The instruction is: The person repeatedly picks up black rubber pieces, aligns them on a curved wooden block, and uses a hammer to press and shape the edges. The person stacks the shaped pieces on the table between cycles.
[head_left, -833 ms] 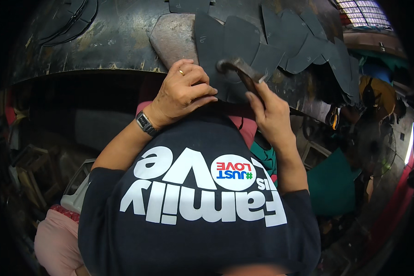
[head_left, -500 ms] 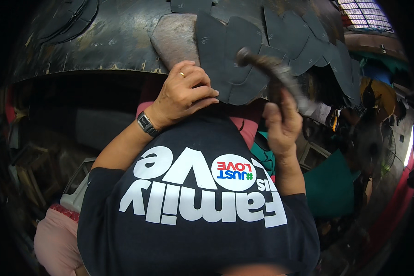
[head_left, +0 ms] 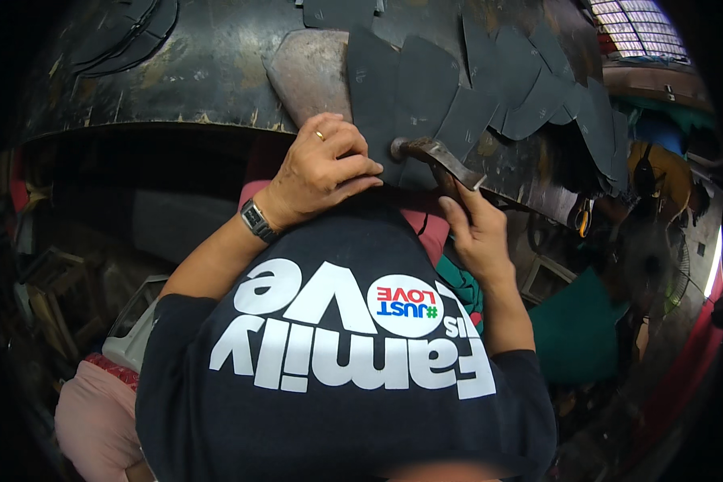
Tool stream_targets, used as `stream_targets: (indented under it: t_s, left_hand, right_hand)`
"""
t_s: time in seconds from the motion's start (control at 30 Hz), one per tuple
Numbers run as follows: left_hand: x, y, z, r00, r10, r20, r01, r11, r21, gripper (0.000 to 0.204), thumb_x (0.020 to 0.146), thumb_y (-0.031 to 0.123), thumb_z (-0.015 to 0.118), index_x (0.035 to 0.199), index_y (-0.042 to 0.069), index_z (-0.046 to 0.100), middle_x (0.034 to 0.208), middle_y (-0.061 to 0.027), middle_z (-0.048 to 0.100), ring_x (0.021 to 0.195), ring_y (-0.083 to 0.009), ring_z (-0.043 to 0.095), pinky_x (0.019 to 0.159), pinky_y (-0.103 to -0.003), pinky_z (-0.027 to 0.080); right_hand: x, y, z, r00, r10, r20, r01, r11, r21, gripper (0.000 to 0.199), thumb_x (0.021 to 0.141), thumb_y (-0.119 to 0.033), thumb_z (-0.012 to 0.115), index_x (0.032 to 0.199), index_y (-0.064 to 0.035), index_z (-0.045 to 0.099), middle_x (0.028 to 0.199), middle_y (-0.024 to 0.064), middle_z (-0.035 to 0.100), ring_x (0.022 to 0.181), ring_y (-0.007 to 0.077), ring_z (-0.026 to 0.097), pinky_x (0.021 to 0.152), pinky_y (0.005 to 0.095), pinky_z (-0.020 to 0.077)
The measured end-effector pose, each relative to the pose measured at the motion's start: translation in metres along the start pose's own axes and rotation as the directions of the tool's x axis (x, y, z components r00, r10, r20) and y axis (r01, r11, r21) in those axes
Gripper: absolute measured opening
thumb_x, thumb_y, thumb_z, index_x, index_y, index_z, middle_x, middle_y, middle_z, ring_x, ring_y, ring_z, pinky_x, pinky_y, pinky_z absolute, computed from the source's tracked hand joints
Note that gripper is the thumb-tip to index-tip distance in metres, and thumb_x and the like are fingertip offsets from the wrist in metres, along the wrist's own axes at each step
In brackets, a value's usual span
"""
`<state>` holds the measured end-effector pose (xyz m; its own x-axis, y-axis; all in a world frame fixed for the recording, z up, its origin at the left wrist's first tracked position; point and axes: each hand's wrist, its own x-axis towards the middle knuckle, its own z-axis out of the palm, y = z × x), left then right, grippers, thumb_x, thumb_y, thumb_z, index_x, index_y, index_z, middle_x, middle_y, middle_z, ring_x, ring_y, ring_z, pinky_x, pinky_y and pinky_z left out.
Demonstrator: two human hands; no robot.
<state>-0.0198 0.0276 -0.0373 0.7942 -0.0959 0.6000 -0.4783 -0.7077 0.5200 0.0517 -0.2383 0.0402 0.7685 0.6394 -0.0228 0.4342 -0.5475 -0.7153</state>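
My right hand is closed around the handle of a hammer, whose metal head is down over the lower part of a dark grey cut piece. My left hand, with a ring and a wristwatch, has its fingers curled and its fingertips pinched at the lower edge of that piece. The fingertips partly hide the edge. Just beyond the left knuckles lies a smooth brownish-grey slab, on the worn dark work surface. Several similar flat pieces overlap to the right.
A stack of curved dark pieces lies at the far left of the surface. Orange-handled scissors hang off its right side. Green sheet material is at the lower right. A person's pink-clothed leg shows at the lower left beside a pale chair.
The hammer has come down and to the left, from raised and blurred to low over the dark piece. My right hand moved with it. My left hand stays nearly in place.
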Motion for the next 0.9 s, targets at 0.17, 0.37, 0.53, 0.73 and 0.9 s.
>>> stream_targets:
  t_s: [0.17,0.37,0.53,0.73,0.9]
  left_hand:
    - [0.002,0.001,-0.001,1.000,-0.006,0.010,0.006,1.000,-0.015,0.024,0.073,0.020,0.089,0.090,0.011,0.074,0.101,-0.0038,0.065,0.106,-0.0235,0.063,0.101,-0.046,0.048]
    - [0.005,0.006,-0.006,0.990,-0.070,0.121,0.062,0.996,0.064,0.052,0.071,0.023,0.089,0.119,0.012,0.070,0.135,-0.0062,0.063,0.128,-0.0249,0.057,0.107,-0.043,0.042]
    - [0.008,0.014,-0.010,0.968,-0.095,0.234,0.060,0.987,0.150,0.075,0.070,0.027,0.089,0.139,0.015,0.061,0.149,-0.0050,0.056,0.134,-0.0233,0.052,0.110,-0.041,0.038]
    - [0.018,0.018,-0.020,0.949,-0.119,0.293,0.082,0.987,0.135,0.070,0.072,0.025,0.089,0.136,0.014,0.063,0.146,-0.0056,0.058,0.132,-0.0256,0.053,0.111,-0.041,0.039]
    - [0.029,0.009,-0.033,0.968,-0.153,0.201,0.164,0.986,-0.039,0.053,0.079,0.022,0.087,0.127,0.009,0.069,0.133,-0.0111,0.065,0.124,-0.0321,0.059,0.107,-0.044,0.045]
  right_hand:
    - [0.016,-0.002,-0.004,0.971,-0.143,-0.190,0.173,0.973,0.152,0.043,0.095,-0.004,0.069,0.138,-0.0014,0.062,0.104,0.0173,0.075,0.087,0.0249,0.075,0.080,0.0335,0.0562]
    - [0.053,0.004,0.011,0.998,-0.048,-0.037,0.041,0.986,-0.159,0.044,0.100,-0.025,0.066,0.143,-0.0166,0.058,0.099,0.0235,0.073,0.089,0.0435,0.072,0.075,0.0479,0.0558]
    - [0.098,0.006,0.013,0.983,-0.096,-0.159,0.056,0.970,-0.235,0.044,0.101,-0.028,0.063,0.143,-0.0217,0.056,0.093,0.0238,0.073,0.090,0.0468,0.070,0.077,0.0522,0.0549]
    - [0.133,0.011,0.015,0.970,-0.086,-0.228,0.052,0.987,-0.150,0.041,0.102,-0.033,0.060,0.141,-0.0223,0.058,0.095,0.0228,0.075,0.092,0.0478,0.070,0.081,0.0541,0.0540]
    - [0.081,0.014,0.005,0.924,-0.005,-0.382,0.041,0.996,0.085,0.036,0.097,-0.025,0.070,0.130,-0.0102,0.066,0.091,0.0183,0.075,0.081,0.0321,0.075,0.077,0.0382,0.0562]
